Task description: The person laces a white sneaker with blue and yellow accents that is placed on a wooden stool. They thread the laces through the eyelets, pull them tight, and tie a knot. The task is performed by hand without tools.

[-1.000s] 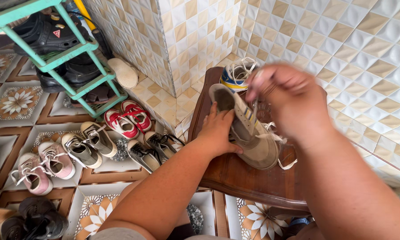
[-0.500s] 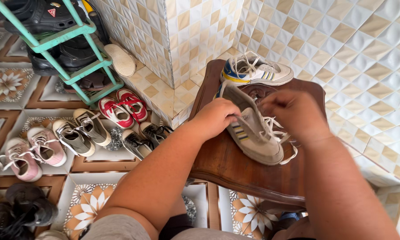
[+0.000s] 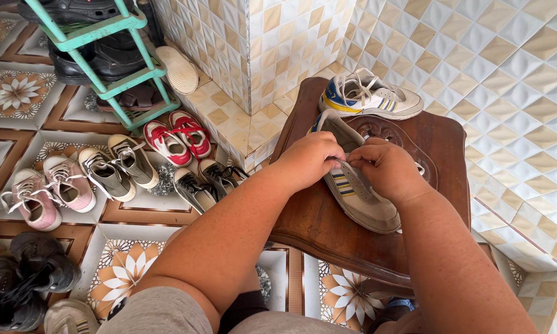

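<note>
From above, I saw my left hand [image 3: 312, 156] and right hand [image 3: 382, 167] meet over a beige sneaker [image 3: 358, 185] lying on a dark wooden stool [image 3: 315, 216], fingers of both curled tight, pinching its white laces. A second, blue-and-yellow sneaker [image 3: 370, 96] sat behind it, apart.

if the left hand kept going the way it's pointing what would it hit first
The left hand points toward the right hand, close across the beige shoe that both work on. It would likely meet that hand's fingers first, though depth is hard to judge.
</note>
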